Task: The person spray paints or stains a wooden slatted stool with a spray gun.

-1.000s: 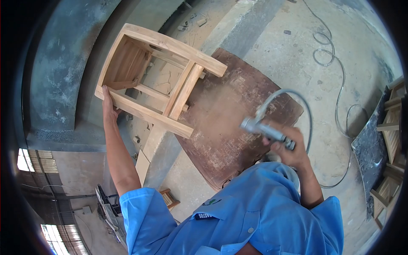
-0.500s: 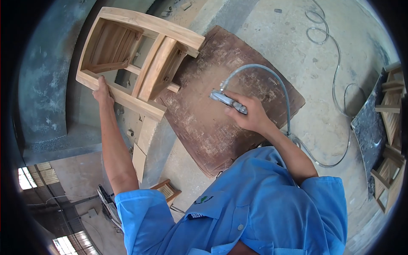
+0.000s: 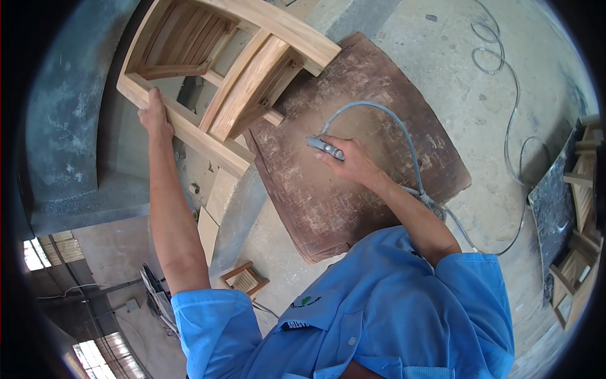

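Observation:
My left hand (image 3: 156, 117) grips one rail of a light wooden chair frame (image 3: 218, 114), thumb on top and fingers wrapped beneath. The frame is tilted at the upper left, with slats inside it and a curved crosspiece. In my right hand (image 3: 355, 159) is a silver air gun (image 3: 326, 148), its nose pointing left toward the chair frame but apart from it. A blue-grey air hose (image 3: 401, 123) arches from the tool back past my right forearm. Under the air gun lies a worn brown board (image 3: 322, 208) with pale dust on it. My right fingertips are partly hidden.
A blue-grey metal wall (image 3: 63, 114) stands at the left. Coiled hose (image 3: 512, 120) runs over the concrete floor (image 3: 442, 57) at the right. More slatted wooden pieces (image 3: 574, 271) lie at the far right, and a small wooden frame (image 3: 245, 280) sits below the board.
The chair frame has come nearer and shifted up and right in view, still in my left hand. My right hand with the air gun has moved slightly left; the whole view has shifted a little.

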Motion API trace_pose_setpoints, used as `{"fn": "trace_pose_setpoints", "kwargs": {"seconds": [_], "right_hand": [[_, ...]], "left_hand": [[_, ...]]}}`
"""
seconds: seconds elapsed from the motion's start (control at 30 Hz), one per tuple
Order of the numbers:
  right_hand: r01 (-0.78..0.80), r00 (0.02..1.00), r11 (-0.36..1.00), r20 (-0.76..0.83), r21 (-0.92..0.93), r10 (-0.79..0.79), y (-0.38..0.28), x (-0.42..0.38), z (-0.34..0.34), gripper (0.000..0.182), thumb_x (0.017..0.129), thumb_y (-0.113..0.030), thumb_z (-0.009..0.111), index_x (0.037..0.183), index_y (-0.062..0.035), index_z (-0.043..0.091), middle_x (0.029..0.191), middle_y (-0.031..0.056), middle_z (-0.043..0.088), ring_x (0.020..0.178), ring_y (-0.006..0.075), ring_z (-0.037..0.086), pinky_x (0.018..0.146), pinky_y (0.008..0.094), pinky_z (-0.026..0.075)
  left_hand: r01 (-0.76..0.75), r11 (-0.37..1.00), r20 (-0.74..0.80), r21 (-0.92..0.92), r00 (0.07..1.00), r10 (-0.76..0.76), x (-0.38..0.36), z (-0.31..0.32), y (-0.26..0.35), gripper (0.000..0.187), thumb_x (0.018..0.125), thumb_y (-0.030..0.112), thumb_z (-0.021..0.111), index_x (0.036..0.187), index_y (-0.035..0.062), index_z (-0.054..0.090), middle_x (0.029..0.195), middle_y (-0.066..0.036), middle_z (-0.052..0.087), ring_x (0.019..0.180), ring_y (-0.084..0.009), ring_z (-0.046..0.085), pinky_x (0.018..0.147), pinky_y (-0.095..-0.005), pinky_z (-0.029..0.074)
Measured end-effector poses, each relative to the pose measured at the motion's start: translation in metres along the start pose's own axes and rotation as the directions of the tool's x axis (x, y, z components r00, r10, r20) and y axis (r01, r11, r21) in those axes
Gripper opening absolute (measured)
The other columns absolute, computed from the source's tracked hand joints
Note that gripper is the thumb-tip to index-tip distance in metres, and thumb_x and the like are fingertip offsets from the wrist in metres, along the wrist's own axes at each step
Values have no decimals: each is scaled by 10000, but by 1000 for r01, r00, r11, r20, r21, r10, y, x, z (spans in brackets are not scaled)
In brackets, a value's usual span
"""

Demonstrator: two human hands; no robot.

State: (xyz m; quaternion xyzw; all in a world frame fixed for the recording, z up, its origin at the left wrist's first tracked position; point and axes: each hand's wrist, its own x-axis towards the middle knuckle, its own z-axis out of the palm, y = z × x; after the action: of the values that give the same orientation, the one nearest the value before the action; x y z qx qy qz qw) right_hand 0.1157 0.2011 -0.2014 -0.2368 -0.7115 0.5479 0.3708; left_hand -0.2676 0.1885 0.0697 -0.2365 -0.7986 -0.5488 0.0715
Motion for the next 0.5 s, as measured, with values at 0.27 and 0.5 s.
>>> {"fn": "trace_pose_setpoints", "kwargs": {"seconds": [0.27,0.5], "right_hand": [[-186,963,950,-239,-249,126,-9,26,-40,534,880,-483,704,1251,-99,690,868,210,723,804,396,717,715,461,564],[-203,938,904,-341,-377,69,33,42,-66,522,885,-482,694,1260,-120,687,876,209,725,863,422,703,755,478,553]], "left_hand": [[-14,1000,26,-27,1000,15,-10,9,10,838,813,352,778,1350,-160,388,1238,-235,579,1070,-298,649,904,-391,544],[-47,999,16,-19,999,47,-10,17,11,795,807,360,750,1329,-150,435,1188,-250,603,1013,-301,653,859,-415,543]]}}
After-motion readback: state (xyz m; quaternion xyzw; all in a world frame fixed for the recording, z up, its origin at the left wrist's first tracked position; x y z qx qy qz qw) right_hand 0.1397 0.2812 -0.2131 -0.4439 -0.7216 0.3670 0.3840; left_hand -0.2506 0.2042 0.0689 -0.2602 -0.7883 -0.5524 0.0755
